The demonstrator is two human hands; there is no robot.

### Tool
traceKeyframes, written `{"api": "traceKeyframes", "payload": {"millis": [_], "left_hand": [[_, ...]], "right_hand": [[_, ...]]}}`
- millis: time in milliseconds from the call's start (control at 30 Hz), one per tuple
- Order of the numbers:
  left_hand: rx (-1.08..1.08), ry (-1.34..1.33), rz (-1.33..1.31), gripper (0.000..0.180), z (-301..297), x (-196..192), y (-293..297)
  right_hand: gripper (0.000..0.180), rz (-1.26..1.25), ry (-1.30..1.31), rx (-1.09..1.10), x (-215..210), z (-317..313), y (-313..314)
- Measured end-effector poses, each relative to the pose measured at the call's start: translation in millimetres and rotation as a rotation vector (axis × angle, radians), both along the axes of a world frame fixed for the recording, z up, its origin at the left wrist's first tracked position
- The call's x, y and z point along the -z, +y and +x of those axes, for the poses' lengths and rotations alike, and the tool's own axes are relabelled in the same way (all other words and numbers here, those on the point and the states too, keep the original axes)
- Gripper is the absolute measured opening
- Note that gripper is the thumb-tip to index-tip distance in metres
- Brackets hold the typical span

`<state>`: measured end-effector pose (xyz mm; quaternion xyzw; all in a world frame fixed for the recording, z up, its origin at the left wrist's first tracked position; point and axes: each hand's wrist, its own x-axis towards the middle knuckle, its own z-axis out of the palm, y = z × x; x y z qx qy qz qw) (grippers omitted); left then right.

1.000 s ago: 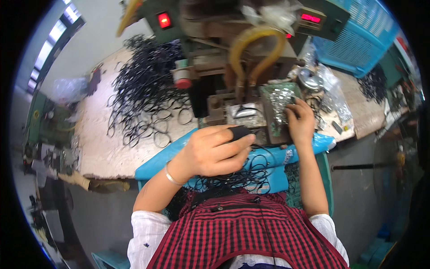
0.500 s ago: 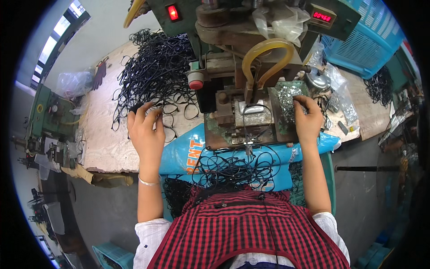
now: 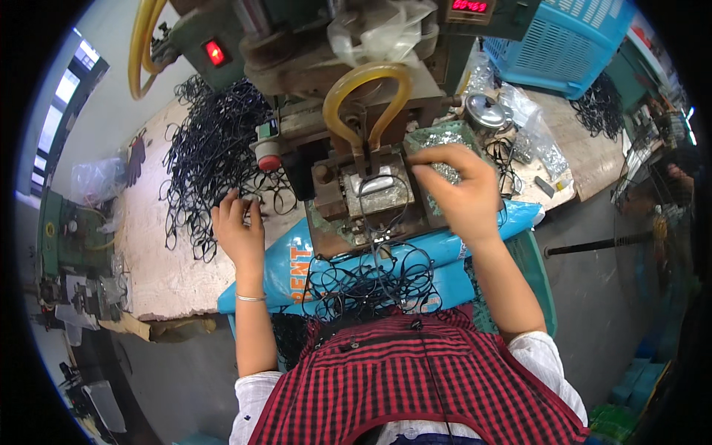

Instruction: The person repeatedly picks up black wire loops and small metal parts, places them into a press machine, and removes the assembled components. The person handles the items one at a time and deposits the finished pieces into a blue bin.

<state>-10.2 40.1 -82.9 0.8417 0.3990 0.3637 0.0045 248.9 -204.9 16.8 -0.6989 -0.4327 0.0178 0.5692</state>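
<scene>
1. since 0.5 s ago your right hand [image 3: 458,194] has come off the tray of small metal bits [image 3: 445,137] and swung inward; its fingertips now sit just beside the press fixture [image 3: 374,194], pinched together. what they pinch is too small to tell, likely 1 metal piece.
2. your left hand [image 3: 239,230] has barely shifted from where it was 0.5 s ago: at the near edge of the pile of black cord loops [image 3: 211,152] on the worn board [image 3: 167,271], fingers curled and touching the cords. whether a loop is actually gripped, you cannot tell.
3. 1 black cord [image 3: 386,222] already lies across the fixture, running down toward the second heap of loops [image 3: 371,278] on the blue bag [image 3: 297,263] at your lap.
4. reading of the change: the right hand looks to be bringing a piece to the die while the left hand picks out another cord, so the 2 hands are working in overlap.
5. yellow hose [image 3: 368,93] arches directly above the fixture; red mushroom button [image 3: 268,161] stands between your left hand and the machine, untouched. red lamp [image 3: 215,52] is lit.
6. caution: your right fingertips are very near the die area; keep them clear of the pressing part.
7. blue basket [image 3: 571,44] and metal lid [image 3: 486,111] lie well apart, not in play.
</scene>
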Motion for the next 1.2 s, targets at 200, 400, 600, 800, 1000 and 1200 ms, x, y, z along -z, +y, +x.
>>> {"api": "traceKeyframes", "payload": {"millis": [200, 400, 600, 800, 1000, 1200], "left_hand": [[0.182, -0.965, -0.712, 0.009, 13.6, -20.0, -25.1], [1.006, -1.061, -0.410, 0.022, 40.5, -127.6, -73.7], [0.843, -1.124, -0.398, 0.015, 67.2, -145.0, -69.4], [1.000, -0.600, -0.040, 0.010, 45.0, -126.4, -91.9], [1.131, -0.200, 0.381, 0.019, 75.0, -109.2, -105.4], [1.139, -0.173, 0.425, 0.018, 76.8, -104.6, -100.2]], "right_hand": [[0.032, 0.110, 0.330, -0.137, 5.8, -22.2, 32.4], [0.049, 0.205, 0.621, -0.191, 6.1, -28.7, 36.6], [0.051, 0.224, 0.603, -0.184, -15.1, -52.6, 31.3], [0.032, -0.182, -0.354, 0.317, 56.1, 17.1, -10.8], [0.015, -0.346, -0.429, 0.383, 91.7, 60.6, -24.4], [0.011, -0.199, -0.326, 0.416, 96.6, 62.9, -22.8]]}}
